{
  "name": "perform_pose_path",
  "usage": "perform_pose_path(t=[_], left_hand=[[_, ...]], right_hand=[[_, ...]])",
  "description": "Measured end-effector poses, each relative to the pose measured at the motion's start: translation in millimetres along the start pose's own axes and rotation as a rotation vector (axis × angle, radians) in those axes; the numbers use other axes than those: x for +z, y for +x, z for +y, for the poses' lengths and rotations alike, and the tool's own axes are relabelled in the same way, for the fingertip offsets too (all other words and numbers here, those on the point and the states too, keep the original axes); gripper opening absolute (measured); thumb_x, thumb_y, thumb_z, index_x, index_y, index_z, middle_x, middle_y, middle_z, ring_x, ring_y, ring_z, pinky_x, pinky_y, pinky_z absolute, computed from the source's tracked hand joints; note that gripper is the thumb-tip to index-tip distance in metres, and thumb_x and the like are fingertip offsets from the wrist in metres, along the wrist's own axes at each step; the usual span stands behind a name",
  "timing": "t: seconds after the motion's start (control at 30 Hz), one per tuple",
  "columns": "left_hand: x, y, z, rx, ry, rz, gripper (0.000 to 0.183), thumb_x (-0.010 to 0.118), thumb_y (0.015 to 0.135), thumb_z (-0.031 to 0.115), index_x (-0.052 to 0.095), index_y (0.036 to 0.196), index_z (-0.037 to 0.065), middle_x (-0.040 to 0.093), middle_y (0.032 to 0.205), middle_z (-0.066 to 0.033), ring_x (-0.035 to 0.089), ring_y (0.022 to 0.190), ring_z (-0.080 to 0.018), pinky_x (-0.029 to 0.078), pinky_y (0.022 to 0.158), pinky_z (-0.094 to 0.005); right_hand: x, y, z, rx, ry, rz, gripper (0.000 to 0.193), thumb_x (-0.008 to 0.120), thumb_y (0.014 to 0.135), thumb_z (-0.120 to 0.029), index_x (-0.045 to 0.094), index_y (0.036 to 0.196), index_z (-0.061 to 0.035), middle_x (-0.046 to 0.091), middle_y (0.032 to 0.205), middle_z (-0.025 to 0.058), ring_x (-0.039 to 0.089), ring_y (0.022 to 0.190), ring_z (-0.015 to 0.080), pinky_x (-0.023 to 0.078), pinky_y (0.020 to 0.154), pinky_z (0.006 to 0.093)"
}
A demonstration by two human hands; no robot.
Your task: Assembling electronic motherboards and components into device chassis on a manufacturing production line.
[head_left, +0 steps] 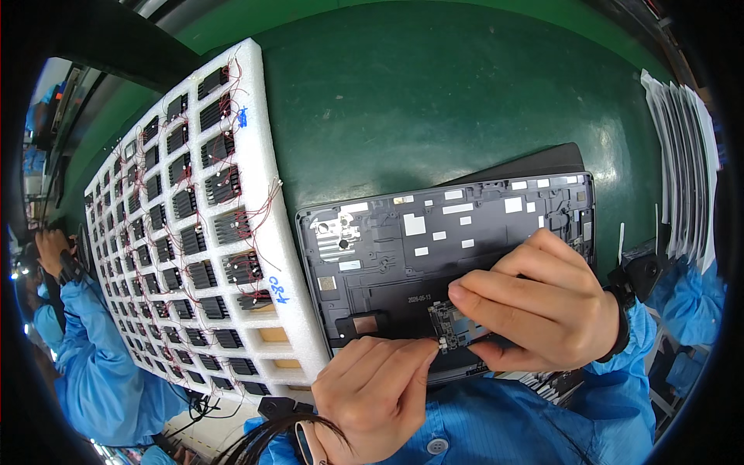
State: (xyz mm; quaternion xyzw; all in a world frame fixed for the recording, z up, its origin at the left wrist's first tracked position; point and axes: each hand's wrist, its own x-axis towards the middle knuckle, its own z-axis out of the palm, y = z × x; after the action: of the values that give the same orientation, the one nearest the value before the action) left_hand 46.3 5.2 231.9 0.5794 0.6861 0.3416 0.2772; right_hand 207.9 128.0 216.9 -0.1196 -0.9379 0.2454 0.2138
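My right hand (542, 310) grips a small circuit board (448, 322) between thumb and fingers, holding it over the lower part of a dark tablet back shell (387, 240). My left hand (372, 391) is closed in a pinch, thumb and forefinger at the board's lower left corner. Whether a smaller part is also between those fingertips cannot be made out. Inside the shell are white and silver stickers, ribs and a copper-coloured patch (364, 324). The shell lies face up in front of me, and my right hand covers its right lower part.
A white foam tray (263, 155) with rows of black parts with red wires stands on the left. Another dark panel (535, 161) lies partly under the shell on the green table (465, 93). White sheets (678, 163) stand at the right. At far left, a person's hand (53, 249) shows.
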Motion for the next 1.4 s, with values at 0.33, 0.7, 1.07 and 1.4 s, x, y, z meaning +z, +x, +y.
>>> perform_pose_path(t=[0.33,0.7,1.07,1.4], left_hand=[[-4,-3,-12,-0.019,-0.107,-0.048,0.02,0.07,0.069,-0.007,0.069,0.087,0.002,0.068,0.078,-0.007,0.063,0.065,-0.0215,0.049,0.059,-0.0297],[-5,-4,-11,-0.093,-0.151,-0.058,0.016,0.072,0.071,-0.006,0.07,0.084,0.003,0.069,0.076,-0.0069,0.063,0.063,-0.0212,0.049,0.057,-0.0289],[-5,-5,-9,-0.057,-0.079,-0.049,0.02,0.072,0.068,-0.007,0.07,0.085,0.004,0.068,0.074,-0.0057,0.062,0.062,-0.02,0.05,0.057,-0.0287],[-4,-4,-9,0.02,0.005,-0.041,0.024,0.072,0.066,-0.006,0.069,0.089,0.003,0.068,0.078,-0.0055,0.062,0.064,-0.0193,0.049,0.058,-0.0287]], right_hand=[[5,1,8,-0.091,0.039,0.056,0.042,0.074,0.062,-0.019,0.069,0.094,0.0071,0.069,0.089,0.013,0.06,0.068,0.0219,0.04,0.058,0.0307],[4,1,6,-0.063,0.053,0.058,0.039,0.075,0.064,-0.021,0.069,0.092,0.0065,0.069,0.089,0.0132,0.06,0.068,0.022,0.04,0.058,0.0304],[4,0,4,-0.087,-0.006,0.039,0.04,0.074,0.064,-0.021,0.068,0.094,0.0061,0.069,0.09,0.0125,0.059,0.067,0.0212,0.04,0.057,0.03],[4,1,5,-0.081,0.006,0.045,0.041,0.074,0.063,-0.02,0.068,0.093,0.0071,0.069,0.089,0.0134,0.06,0.067,0.0218,0.04,0.058,0.0301]])
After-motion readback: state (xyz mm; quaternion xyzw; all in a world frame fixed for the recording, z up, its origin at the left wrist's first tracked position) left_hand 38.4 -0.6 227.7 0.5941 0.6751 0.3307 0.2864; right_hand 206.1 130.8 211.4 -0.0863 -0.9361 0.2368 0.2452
